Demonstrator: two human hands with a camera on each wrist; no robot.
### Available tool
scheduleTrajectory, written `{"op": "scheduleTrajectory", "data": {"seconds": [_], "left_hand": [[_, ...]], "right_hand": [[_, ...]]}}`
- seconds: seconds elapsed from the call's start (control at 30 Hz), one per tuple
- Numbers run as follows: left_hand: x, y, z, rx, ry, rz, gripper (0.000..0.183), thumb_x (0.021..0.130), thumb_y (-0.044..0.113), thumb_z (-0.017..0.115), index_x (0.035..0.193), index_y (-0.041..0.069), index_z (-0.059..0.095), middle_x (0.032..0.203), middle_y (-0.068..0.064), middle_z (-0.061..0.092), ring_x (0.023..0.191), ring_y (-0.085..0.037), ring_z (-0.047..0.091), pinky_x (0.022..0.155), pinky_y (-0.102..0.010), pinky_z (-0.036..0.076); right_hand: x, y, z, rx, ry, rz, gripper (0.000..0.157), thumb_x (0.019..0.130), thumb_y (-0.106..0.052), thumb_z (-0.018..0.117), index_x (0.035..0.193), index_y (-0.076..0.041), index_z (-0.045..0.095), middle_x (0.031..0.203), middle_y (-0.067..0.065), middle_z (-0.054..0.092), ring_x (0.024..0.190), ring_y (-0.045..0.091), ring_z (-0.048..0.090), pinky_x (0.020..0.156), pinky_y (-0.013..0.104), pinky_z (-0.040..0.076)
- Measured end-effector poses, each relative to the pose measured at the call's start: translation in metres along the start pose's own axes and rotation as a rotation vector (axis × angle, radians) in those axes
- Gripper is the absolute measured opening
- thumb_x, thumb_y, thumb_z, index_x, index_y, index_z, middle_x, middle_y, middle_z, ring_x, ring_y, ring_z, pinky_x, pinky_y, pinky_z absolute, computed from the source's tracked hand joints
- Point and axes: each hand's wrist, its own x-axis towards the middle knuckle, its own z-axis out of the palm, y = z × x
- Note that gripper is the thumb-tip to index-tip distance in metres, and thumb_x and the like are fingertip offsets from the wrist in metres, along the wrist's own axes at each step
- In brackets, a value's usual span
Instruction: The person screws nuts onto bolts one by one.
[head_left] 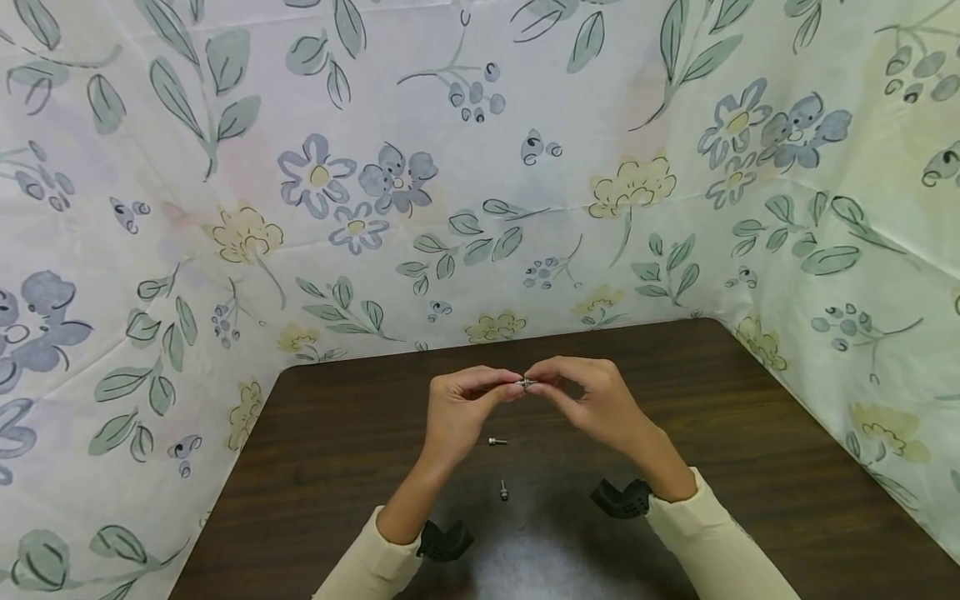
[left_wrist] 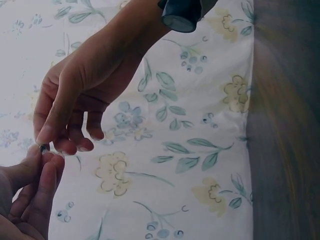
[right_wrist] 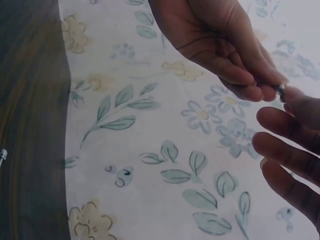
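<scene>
Above the table, the fingertips of both hands meet at a small silver metal fastener (head_left: 527,383), apparently a bolt. My left hand (head_left: 459,410) pinches one end between thumb and fingers, while my right hand (head_left: 603,402) pinches the other. Fingertips cover much of the fastener; in the right wrist view only a short shiny piece of the fastener (right_wrist: 280,92) shows between them. Below the hands, a bolt (head_left: 498,442) lies sideways on the tabletop. Nearer to me is another bolt (head_left: 504,492), lying lengthwise with its head toward me.
The dark wood-grain table (head_left: 360,433) has rounded far corners. Floral cloth (head_left: 480,167) hangs around its back and sides. Black camera mounts sit at the left wrist (head_left: 446,542) and the right wrist (head_left: 622,500), just above the tabletop.
</scene>
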Motion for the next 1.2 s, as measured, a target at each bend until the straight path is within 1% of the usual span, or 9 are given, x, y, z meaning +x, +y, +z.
{"op": "scheduleTrajectory", "data": {"seconds": [0.13,0.33,0.57,0.63,0.7,0.8,0.87,1.03,1.2], "left_hand": [[-0.0016,-0.0007,0.0001,0.002,0.013,-0.001,0.01,0.087,-0.004,0.076,0.096,-0.003,0.078,0.088,-0.015,0.076,0.078,-0.028,0.076,0.073,-0.046,0.064],[-0.0038,-0.0001,0.0008,0.004,0.011,-0.006,0.01,0.087,-0.003,0.076,0.097,-0.003,0.078,0.089,-0.015,0.076,0.079,-0.029,0.076,0.074,-0.044,0.064],[-0.0025,-0.0016,0.0032,0.007,-0.016,0.005,0.009,0.086,-0.003,0.077,0.095,-0.002,0.079,0.087,-0.014,0.075,0.078,-0.027,0.075,0.071,-0.043,0.064],[-0.0017,-0.0012,0.0029,0.009,-0.018,0.007,0.008,0.086,-0.003,0.077,0.095,-0.002,0.078,0.087,-0.014,0.075,0.078,-0.027,0.075,0.071,-0.043,0.064],[-0.0014,-0.0002,0.002,0.013,-0.01,0.004,0.008,0.086,-0.003,0.077,0.095,-0.002,0.078,0.088,-0.014,0.075,0.078,-0.027,0.075,0.071,-0.043,0.064],[-0.0007,0.0009,0.0005,0.02,0.008,0.003,0.008,0.086,-0.004,0.077,0.095,-0.003,0.078,0.088,-0.015,0.075,0.077,-0.026,0.075,0.072,-0.042,0.064],[-0.0002,0.0013,0.0,0.029,0.021,0.003,0.008,0.086,-0.003,0.077,0.094,-0.003,0.078,0.087,-0.015,0.075,0.075,-0.024,0.075,0.071,-0.04,0.064],[0.0002,0.0021,0.0004,0.038,0.024,0.004,0.007,0.086,-0.002,0.078,0.093,-0.002,0.078,0.086,-0.015,0.075,0.074,-0.023,0.073,0.07,-0.038,0.064],[-0.0013,0.0037,0.0016,0.033,0.012,-0.003,0.008,0.087,-0.003,0.077,0.095,-0.002,0.078,0.087,-0.014,0.076,0.075,-0.025,0.074,0.071,-0.041,0.064]], "right_hand": [[-0.0012,-0.0006,0.002,0.003,-0.018,0.034,0.028,0.081,0.009,0.079,0.102,-0.009,0.072,0.092,-0.002,0.073,0.073,0.007,0.066,0.067,0.018,0.056],[-0.0027,-0.0037,0.0038,0.014,-0.076,0.149,0.004,0.098,-0.01,0.069,0.098,-0.013,0.07,0.085,-0.006,0.07,0.071,0.009,0.064,0.065,0.02,0.054],[-0.0019,-0.0036,0.006,0.038,-0.053,0.161,0.025,0.097,0.002,0.064,0.081,-0.017,0.07,0.073,-0.007,0.067,0.067,0.004,0.062,0.063,0.021,0.054],[-0.0016,-0.0032,0.0059,0.04,-0.046,0.178,0.026,0.098,0.001,0.064,0.082,-0.018,0.07,0.073,-0.009,0.067,0.066,0.005,0.062,0.062,0.022,0.054],[-0.0014,-0.0038,0.0051,0.037,-0.036,0.184,0.019,0.097,0.0,0.066,0.088,-0.016,0.073,0.079,-0.008,0.07,0.069,0.006,0.065,0.063,0.023,0.056],[-0.0013,-0.0039,0.0029,0.026,-0.012,0.153,0.015,0.092,-0.002,0.074,0.101,-0.014,0.075,0.092,-0.005,0.074,0.074,0.007,0.066,0.066,0.021,0.056],[-0.0009,-0.0036,0.0014,0.023,0.007,0.11,0.023,0.086,0.0,0.079,0.106,-0.011,0.075,0.098,-0.002,0.075,0.077,0.009,0.067,0.067,0.02,0.056],[-0.0002,-0.0002,0.0003,0.016,0.027,0.015,0.029,0.08,0.003,0.083,0.106,-0.008,0.075,0.099,0.001,0.075,0.079,0.01,0.067,0.067,0.02,0.056],[-0.0008,0.001,0.0011,0.012,0.021,0.017,0.028,0.081,0.005,0.081,0.104,-0.01,0.075,0.096,0.0,0.075,0.077,0.008,0.066,0.066,0.021,0.055]]}}
